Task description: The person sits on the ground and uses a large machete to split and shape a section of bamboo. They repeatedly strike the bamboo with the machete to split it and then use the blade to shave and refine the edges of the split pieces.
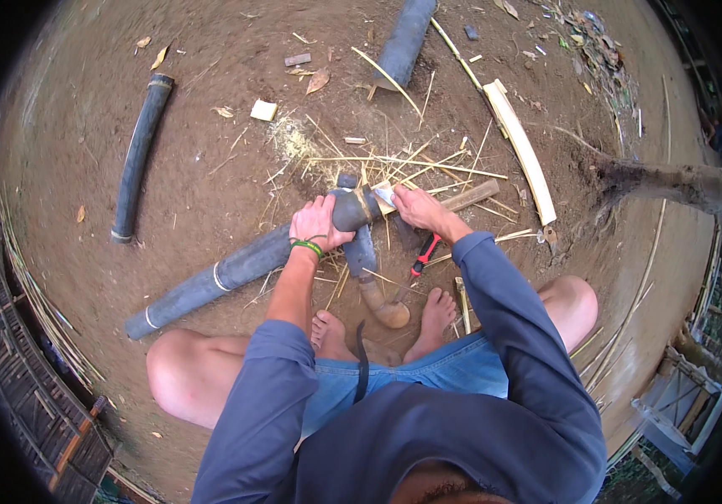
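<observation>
A long dark-grey tube with pale ring bands lies slanting on the dirt, its upper right end before me. My left hand, a green band on its wrist, is closed around the tube near that end. At the tube's end my right hand pinches a small whitish piece, whose kind I cannot make out. Under the tube runs a blue-grey piece with a curved brown wooden handle pointing toward my feet. Below my right hand is a red-and-black tool handle; its tip is unclear.
Thin split sticks and pale shavings litter the ground ahead. A shorter dark tube lies at left, another dark tube at the top. A pale split slat lies at right, near a tree trunk.
</observation>
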Motion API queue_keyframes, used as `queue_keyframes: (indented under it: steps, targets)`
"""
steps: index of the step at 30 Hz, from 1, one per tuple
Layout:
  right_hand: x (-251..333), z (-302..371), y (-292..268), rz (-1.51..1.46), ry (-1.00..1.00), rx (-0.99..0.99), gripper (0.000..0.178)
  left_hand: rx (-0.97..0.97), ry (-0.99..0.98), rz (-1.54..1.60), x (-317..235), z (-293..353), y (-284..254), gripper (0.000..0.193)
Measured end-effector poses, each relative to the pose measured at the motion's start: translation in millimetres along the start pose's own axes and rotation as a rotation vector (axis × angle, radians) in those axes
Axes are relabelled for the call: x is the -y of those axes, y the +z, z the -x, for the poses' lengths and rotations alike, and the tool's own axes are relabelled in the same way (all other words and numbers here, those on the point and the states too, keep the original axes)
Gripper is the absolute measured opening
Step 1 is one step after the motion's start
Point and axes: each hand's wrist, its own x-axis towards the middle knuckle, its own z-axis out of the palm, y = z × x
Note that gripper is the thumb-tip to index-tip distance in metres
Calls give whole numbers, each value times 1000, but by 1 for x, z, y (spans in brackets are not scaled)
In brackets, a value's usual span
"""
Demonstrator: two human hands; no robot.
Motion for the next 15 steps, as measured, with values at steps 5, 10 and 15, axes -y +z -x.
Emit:
queue_keyframes:
  steps: [5, 10, 15]
  targets:
    - [3, 3, 35, -243, 244, -38, 38, -9, 0, -20, -13, 0, 0, 87]
    - [6, 34, 32, -403, 333, -476, 35, -110, -11, -54, -19, 10, 12, 81]
    - [42, 46, 36, -173, 142, -287, 24, -93, -2, -40, -10, 9, 6, 84]
